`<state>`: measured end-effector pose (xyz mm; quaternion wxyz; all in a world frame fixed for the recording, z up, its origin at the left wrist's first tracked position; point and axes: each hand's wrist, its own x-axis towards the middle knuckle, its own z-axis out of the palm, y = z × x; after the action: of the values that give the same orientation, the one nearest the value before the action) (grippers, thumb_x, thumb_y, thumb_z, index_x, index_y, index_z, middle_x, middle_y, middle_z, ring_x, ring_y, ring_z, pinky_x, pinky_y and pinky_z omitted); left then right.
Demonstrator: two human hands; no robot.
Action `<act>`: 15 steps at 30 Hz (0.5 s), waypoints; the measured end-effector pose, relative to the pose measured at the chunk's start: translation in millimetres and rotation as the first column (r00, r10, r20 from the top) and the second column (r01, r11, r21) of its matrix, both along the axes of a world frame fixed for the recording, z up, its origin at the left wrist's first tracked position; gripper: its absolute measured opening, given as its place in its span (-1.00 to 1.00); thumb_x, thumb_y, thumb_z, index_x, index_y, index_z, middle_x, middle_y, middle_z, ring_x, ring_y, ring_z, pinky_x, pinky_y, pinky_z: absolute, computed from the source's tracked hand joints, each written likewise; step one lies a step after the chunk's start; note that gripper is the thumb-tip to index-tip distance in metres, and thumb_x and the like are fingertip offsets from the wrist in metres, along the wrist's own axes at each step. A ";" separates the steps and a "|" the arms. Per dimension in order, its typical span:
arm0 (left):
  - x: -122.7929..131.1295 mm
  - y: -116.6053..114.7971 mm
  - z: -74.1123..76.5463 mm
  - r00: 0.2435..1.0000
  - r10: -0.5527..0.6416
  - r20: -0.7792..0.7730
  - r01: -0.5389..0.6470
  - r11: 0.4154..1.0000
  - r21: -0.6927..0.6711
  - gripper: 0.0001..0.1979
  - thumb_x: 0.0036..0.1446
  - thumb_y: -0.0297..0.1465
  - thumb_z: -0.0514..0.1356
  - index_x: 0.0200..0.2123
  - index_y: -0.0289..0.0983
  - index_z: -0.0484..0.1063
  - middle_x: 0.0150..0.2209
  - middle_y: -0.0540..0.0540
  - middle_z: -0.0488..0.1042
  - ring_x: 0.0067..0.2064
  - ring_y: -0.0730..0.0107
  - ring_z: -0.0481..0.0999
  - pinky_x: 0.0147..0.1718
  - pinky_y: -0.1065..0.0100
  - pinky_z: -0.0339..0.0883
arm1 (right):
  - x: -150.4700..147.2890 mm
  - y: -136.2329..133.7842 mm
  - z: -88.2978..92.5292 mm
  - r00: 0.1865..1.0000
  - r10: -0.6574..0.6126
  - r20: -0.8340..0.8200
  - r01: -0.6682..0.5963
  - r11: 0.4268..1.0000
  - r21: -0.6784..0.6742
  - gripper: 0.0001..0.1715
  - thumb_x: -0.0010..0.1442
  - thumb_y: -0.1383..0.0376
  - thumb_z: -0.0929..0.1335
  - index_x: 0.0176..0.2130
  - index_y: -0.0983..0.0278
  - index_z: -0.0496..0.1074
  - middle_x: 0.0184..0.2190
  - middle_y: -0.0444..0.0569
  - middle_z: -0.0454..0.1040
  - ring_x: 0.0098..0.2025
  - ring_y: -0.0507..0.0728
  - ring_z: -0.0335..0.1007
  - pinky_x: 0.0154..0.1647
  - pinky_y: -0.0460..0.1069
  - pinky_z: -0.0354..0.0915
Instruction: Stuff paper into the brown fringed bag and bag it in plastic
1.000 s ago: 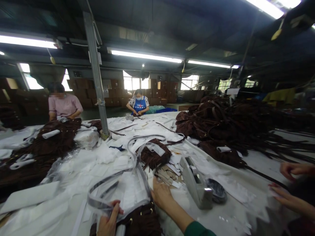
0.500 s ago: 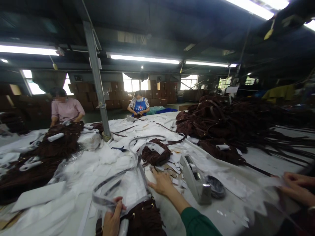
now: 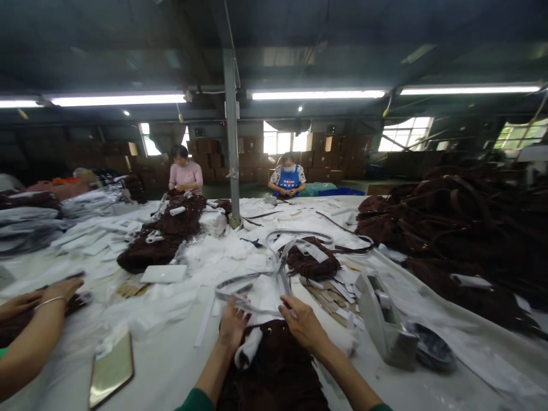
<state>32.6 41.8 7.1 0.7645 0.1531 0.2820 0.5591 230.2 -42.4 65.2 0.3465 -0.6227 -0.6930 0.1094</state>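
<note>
A dark brown fringed bag (image 3: 274, 371) with small gold eyelets lies in front of me, a white paper roll (image 3: 248, 348) on its left side. From its top edge loops a strap (image 3: 231, 283) wrapped in clear, greyish film. My left hand (image 3: 233, 326) is at the bag's upper left corner beside the strap, fingers apart. At the upper right corner, my right hand (image 3: 303, 322) has its fingers curled in on the lower end of the wrapped strap; its exact contact is partly hidden. White sheeting (image 3: 263, 294) lies inside the strap's loop.
A grey tape dispenser (image 3: 385, 325) and black roll (image 3: 434, 347) stand right. Beyond are a second bag (image 3: 310, 260) and cardboard pieces (image 3: 327, 299). A phone (image 3: 112, 368) lies left, near a co-worker's hands (image 3: 55, 294). A post (image 3: 232, 137) rises behind; brown bags are heaped right.
My view has turned left. My right hand has drawn back from beside the second bag to the near bag's top edge. A co-worker's hands and the phone have come into view on the left.
</note>
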 end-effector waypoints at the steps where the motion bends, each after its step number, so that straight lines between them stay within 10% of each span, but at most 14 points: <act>1: -5.5 3.6 5.1 0.999 0.027 0.045 -0.025 0.999 -0.025 -0.80 0.24 -0.36 0.07 -0.35 -0.29 0.45 -0.37 -0.09 0.51 -0.31 0.36 0.54 -0.28 0.35 0.42 | -8.9 -1.5 2.2 0.997 0.037 -0.060 -0.036 0.999 0.016 -0.59 0.24 0.19 0.21 -0.01 0.32 0.41 -0.06 0.12 0.48 -0.01 0.18 0.39 0.05 0.04 0.25; 9: -26.5 8.0 63.2 0.989 -0.066 0.133 0.071 0.997 -0.032 -0.80 0.25 -0.45 0.06 -0.31 -0.38 0.47 -0.37 -0.16 0.54 -0.32 0.33 0.56 -0.23 0.25 0.47 | -14.7 -9.0 6.9 0.966 -0.041 -0.255 0.038 0.999 -0.016 -0.55 0.25 0.20 0.18 0.03 0.31 0.40 0.00 0.11 0.45 0.06 0.20 0.36 0.12 0.10 0.23; 15: -1.1 -34.6 95.4 0.957 -0.202 0.210 0.209 0.978 -0.010 -0.81 0.25 -0.44 0.08 -0.29 -0.34 0.49 -0.34 -0.14 0.57 -0.29 0.30 0.57 -0.22 0.21 0.46 | -21.5 -5.0 -5.6 0.993 0.109 -0.043 -0.107 0.994 0.033 -0.48 0.13 0.23 0.31 0.10 0.26 0.32 0.01 0.09 0.43 0.06 0.23 0.32 0.10 0.12 0.21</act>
<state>31.6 7.2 102.4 0.8460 0.1100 0.1922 0.4850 208.8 -47.4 59.6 0.3651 -0.5763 -0.7193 0.1312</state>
